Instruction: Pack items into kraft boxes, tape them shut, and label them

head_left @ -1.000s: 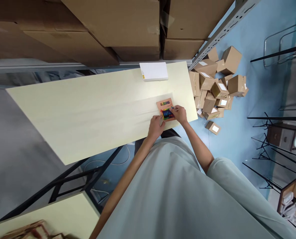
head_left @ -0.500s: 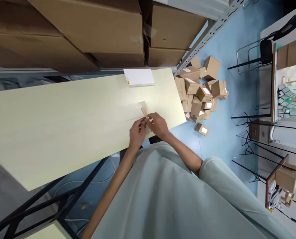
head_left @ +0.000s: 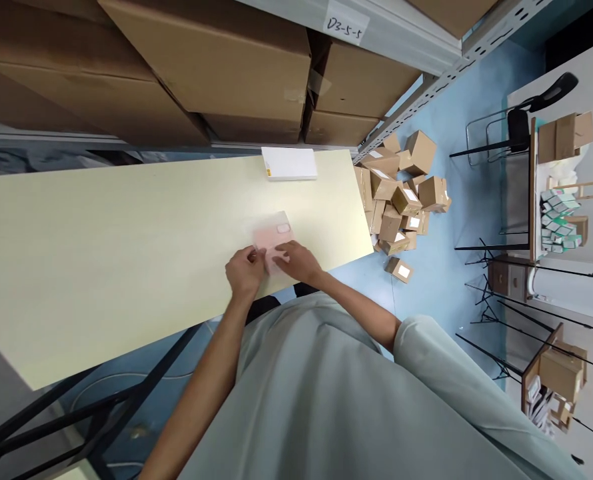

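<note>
A flat pink phone case [head_left: 272,235], slightly blurred, is tilted above the near edge of the cream table [head_left: 126,247]. Near its far corner shows a rounded rectangular outline like a camera opening. My left hand [head_left: 247,272] is closed, pinching the case's left edge between thumb and fingers. On the other side, my right hand [head_left: 299,261] has its fingers bent onto the lower right part of the case and grips it there. A white flat box [head_left: 290,164] lies beyond both hands at the table's far edge.
Large cardboard boxes [head_left: 216,60] fill the grey shelf [head_left: 401,43] behind the table. Small parcels [head_left: 391,193] lie heaped on the blue floor to the right. A black chair [head_left: 519,130] and further tables with boxes stand at far right.
The phone case, seen nearly edge-on before, now shows its broad pink face. Both hands have shifted left and moved farther apart. The camera view has tilted slightly.
</note>
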A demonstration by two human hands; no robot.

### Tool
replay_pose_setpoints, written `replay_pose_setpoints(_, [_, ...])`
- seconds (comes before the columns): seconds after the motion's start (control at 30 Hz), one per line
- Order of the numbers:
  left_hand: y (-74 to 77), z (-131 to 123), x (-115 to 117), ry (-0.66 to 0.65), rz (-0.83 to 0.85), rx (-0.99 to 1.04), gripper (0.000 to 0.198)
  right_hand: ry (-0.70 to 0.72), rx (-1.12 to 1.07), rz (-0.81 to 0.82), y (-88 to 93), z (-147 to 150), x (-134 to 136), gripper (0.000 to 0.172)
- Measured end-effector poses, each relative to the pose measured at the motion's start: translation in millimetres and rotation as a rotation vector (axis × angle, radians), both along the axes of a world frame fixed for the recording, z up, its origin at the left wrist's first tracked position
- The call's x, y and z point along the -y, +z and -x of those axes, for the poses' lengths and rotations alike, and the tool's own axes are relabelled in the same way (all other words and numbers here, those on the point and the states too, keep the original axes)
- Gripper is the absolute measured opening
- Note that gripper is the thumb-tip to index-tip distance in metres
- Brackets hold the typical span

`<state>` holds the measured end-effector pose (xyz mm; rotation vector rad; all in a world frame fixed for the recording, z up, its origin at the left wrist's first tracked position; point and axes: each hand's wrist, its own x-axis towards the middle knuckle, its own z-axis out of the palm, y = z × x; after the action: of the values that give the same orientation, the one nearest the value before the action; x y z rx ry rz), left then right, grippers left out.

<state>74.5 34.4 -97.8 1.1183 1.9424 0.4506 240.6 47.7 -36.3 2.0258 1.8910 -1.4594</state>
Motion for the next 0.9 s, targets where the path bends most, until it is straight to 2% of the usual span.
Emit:
replay_pose_setpoints(0.13, [-10.0, 4, 6, 0.135, -0.076, 0.126, 0.022, -0.254, 0.115, -0.07, -10.4, -27, -8, 0.033])
replay_pose_setpoints(0.23, [-13.6, 2, 10, 0.19, -0.114, 0.155, 0.024, -0.336, 0.102, -0.001, -19.7, -37, -11, 0.033])
replay_pose_setpoints(0.37, [-11.7, -1, 10, 0.169, -0.115, 0.103, 0.018, -0.369, 0.016, 0.096, -31.2, -30, -12, 0.017])
replay_pose_setpoints(0.57, [-9.3, -2, 6, 0.149, -0.017, 0.057, 0.011, -0.401, -0.023, 0.08, -37.4, -21, -5, 0.019])
replay_pose_setpoints(0.7, [-8.1, -9, 10, 0.194, -0.036, 0.025, 0.008, -0.401, -0.05, 0.062, -36.6, -22, -3, 0.019])
replay_pose_setpoints(0.8, [-5.6, -13, 16, 0.233, -0.061, -0.017, 0.015, -0.399, -0.04, 0.04, -33.5, -22, -4, 0.02])
replay_pose_setpoints(0.9, [-3.6, -15, 22, 0.18, -0.108, -0.007, 0.014, -0.383, -0.055, 0.016, -25.4, -18, -2, 0.021])
